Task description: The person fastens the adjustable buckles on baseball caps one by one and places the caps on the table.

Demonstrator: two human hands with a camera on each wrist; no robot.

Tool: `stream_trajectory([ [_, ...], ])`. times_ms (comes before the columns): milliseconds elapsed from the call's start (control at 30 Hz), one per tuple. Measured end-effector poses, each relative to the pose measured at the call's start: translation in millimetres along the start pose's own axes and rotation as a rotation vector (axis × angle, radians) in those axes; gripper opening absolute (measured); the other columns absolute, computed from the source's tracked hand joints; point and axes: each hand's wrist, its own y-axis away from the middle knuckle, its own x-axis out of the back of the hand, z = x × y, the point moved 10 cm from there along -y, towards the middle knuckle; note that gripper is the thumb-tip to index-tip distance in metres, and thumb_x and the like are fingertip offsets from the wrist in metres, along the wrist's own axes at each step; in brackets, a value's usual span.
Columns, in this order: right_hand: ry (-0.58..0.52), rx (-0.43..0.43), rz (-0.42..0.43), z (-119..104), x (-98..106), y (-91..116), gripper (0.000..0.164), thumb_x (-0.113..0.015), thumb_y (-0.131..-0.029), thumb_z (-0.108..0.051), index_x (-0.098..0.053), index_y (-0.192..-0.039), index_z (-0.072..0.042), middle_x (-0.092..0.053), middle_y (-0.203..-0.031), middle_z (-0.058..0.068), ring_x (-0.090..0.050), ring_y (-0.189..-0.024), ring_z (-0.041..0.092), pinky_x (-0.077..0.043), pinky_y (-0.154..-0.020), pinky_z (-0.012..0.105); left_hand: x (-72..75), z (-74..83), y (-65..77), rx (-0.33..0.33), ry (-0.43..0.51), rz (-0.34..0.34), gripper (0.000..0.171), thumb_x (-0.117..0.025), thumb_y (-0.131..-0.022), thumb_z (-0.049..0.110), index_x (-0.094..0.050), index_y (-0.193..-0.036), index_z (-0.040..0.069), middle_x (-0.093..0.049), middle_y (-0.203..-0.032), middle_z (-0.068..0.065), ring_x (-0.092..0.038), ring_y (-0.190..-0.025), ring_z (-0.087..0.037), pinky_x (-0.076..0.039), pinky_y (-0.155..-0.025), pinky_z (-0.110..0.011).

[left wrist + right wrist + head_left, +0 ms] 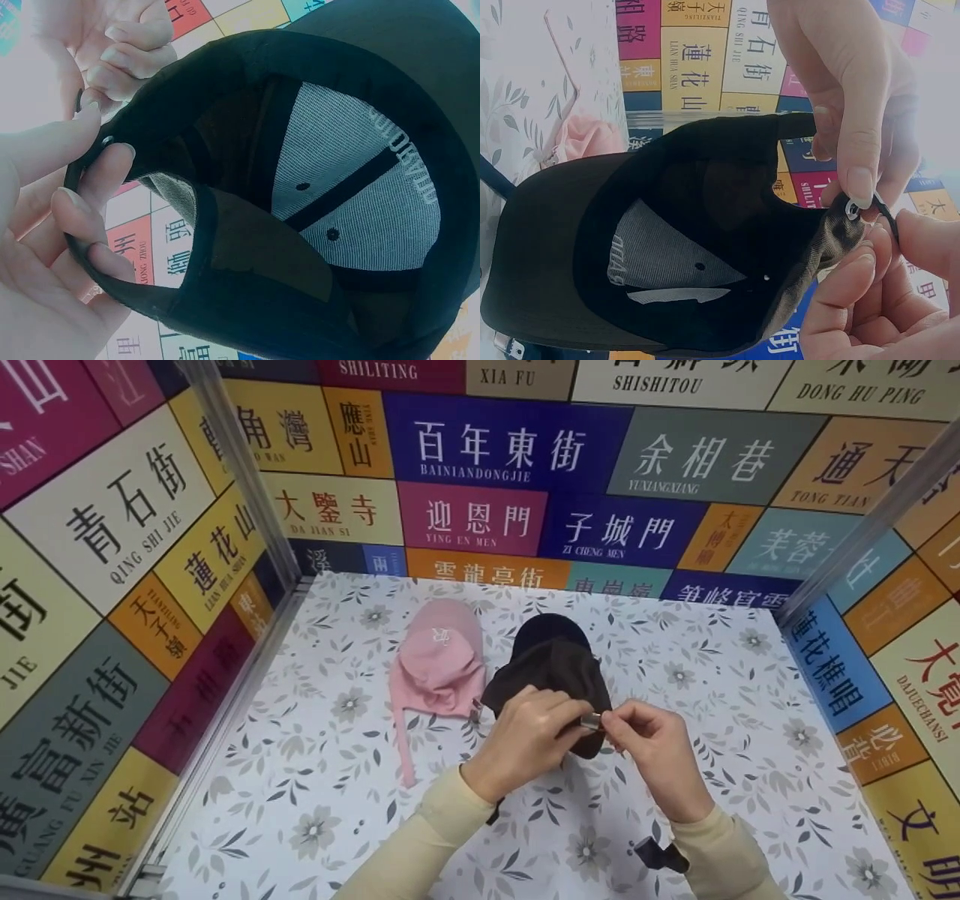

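Note:
A dark cap (570,671) is held up over the table, and both wrist views look into its crown, with pale mesh panels (352,180) and a dark sweatband. At its back, my left hand (532,739) pinches the strap beside a metal buckle (853,208). My right hand (664,754) grips the strap's end between thumb and fingers, close to the left fingertips. Beyond the held cap shows a blacker rounded shape (555,626); whether it is a separate cap, I cannot tell. To the left, a pink cap (442,660) lies on the table, its strap trailing toward me.
The table (315,780) wears a white cover printed with grey flowers and leaves. Walls (510,439) of coloured panels with Chinese lettering enclose it at the back and sides. Metal posts (247,472) stand at the corners.

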Motion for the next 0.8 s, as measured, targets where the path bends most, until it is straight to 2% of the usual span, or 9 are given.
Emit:
stream_trajectory([
  [300,0.028,-0.013,0.020,-0.6,4.3,1.4,0.023,-0.069,-0.097,-0.016,-0.065,-0.086,0.004,-0.055,-0.073,0.015,-0.050,-0.067,0.037,-0.045,-0.058,0.030,-1.1,-0.8,-1.2,0.010,0.012,-0.013,0.010,-0.076,-0.091,0.021,-0.073,-0.098,0.014,-0.067,-0.086,0.008,-0.062,-0.077,-0.009,-0.044,-0.067,-0.025],
  [433,0.056,-0.006,0.025,-0.8,2.0,0.0,0.018,-0.070,-0.096,-0.018,-0.070,-0.089,-0.001,-0.059,-0.077,0.015,-0.055,-0.067,0.030,-0.046,-0.059,0.030,-0.3,-1.7,-1.0,0.017,0.024,-0.015,0.010,-0.076,-0.091,0.020,-0.073,-0.098,0.013,-0.067,-0.086,0.007,-0.062,-0.077,-0.011,-0.044,-0.067,-0.027],
  [600,0.112,0.051,-0.021,-4.2,-8.0,-3.6,0.011,-0.070,-0.096,-0.017,-0.073,-0.091,-0.009,-0.065,-0.084,0.013,-0.060,-0.072,0.022,-0.052,-0.064,0.028,-1.2,-0.7,-1.3,0.009,0.013,-0.022,0.012,-0.075,-0.092,0.021,-0.073,-0.100,0.012,-0.067,-0.087,0.006,-0.062,-0.077,-0.011,-0.044,-0.067,-0.027],
  [700,0.119,0.058,-0.025,-3.0,-10.1,-3.7,0.011,-0.070,-0.096,-0.019,-0.072,-0.088,-0.011,-0.066,-0.085,0.014,-0.060,-0.072,0.022,-0.052,-0.063,0.028,-2.5,0.2,0.0,-0.003,-0.004,-0.024,0.013,-0.073,-0.094,0.024,-0.073,-0.100,0.013,-0.066,-0.087,0.006,-0.061,-0.077,-0.010,-0.044,-0.067,-0.026],
  [800,0.125,0.058,-0.015,-17.1,-13.1,-1.3,0.013,-0.070,-0.096,-0.015,-0.071,-0.087,-0.006,-0.066,-0.084,0.018,-0.060,-0.069,0.020,-0.051,-0.062,0.027,-3.3,0.1,1.2,-0.013,-0.016,-0.023,0.013,-0.072,-0.095,0.026,-0.073,-0.099,0.014,-0.066,-0.086,0.008,-0.060,-0.076,-0.009,-0.043,-0.066,-0.026],
])
